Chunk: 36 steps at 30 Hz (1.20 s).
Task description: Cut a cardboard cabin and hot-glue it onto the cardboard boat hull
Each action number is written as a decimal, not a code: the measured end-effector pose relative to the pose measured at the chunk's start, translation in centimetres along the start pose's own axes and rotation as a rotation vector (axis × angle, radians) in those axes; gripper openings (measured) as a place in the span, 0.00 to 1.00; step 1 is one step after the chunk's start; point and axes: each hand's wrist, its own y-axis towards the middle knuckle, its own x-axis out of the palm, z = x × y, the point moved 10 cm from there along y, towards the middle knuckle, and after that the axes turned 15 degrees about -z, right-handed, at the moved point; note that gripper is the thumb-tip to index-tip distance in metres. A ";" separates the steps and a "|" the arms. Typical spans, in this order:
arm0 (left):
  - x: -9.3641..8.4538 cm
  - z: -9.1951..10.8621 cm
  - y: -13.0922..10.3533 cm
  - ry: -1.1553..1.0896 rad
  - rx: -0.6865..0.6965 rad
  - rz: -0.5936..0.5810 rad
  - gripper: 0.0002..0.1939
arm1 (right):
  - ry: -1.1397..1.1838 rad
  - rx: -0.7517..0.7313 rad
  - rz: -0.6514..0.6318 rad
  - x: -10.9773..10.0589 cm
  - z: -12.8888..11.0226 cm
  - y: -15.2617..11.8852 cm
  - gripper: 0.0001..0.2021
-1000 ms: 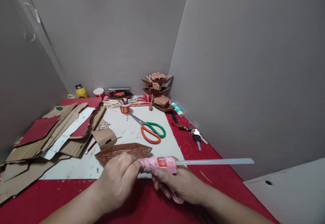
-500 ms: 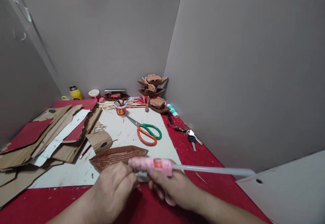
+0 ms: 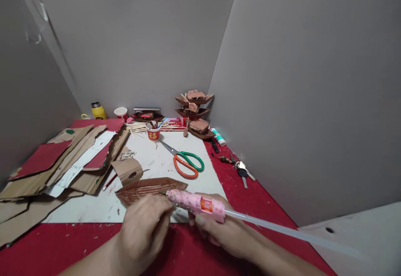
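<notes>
My right hand (image 3: pixel 216 226) is wrapped round a pink hot glue gun (image 3: pixel 192 201), whose nozzle points left over a brown cardboard boat (image 3: pixel 150 185). A long translucent glue stick (image 3: pixel 269 221) sticks out of the gun's back end. Close by the nozzle, my left hand (image 3: pixel 145 228) is closed with its fingers curled; what they grip is hidden behind the knuckles. The boat's ridged inside faces up on the white sheet (image 3: pixel 94 209), its near side covered by my hands. Beyond it lie scissors (image 3: pixel 184 161) with green and orange handles.
Stacked cardboard pieces (image 3: pixel 75 155) fill the left. A red paper cup (image 3: pixel 153 132) with brushes stands near thin wooden sticks (image 3: pixel 138 127). Finished-looking model boats (image 3: pixel 196 109) are piled at the back by the grey wall (image 3: pixel 297 100). Keys (image 3: pixel 242 171) lie on the red cloth at right.
The glue gun has tipped so its back end and glue stick point lower to the right, showing its nozzle over the boat. The whole view has shifted slightly.
</notes>
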 end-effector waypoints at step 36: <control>-0.4 0.8 0.0 0.162 -0.032 0.024 0.06 | -0.215 -0.155 0.104 -0.4 -2.2 -0.2 0.27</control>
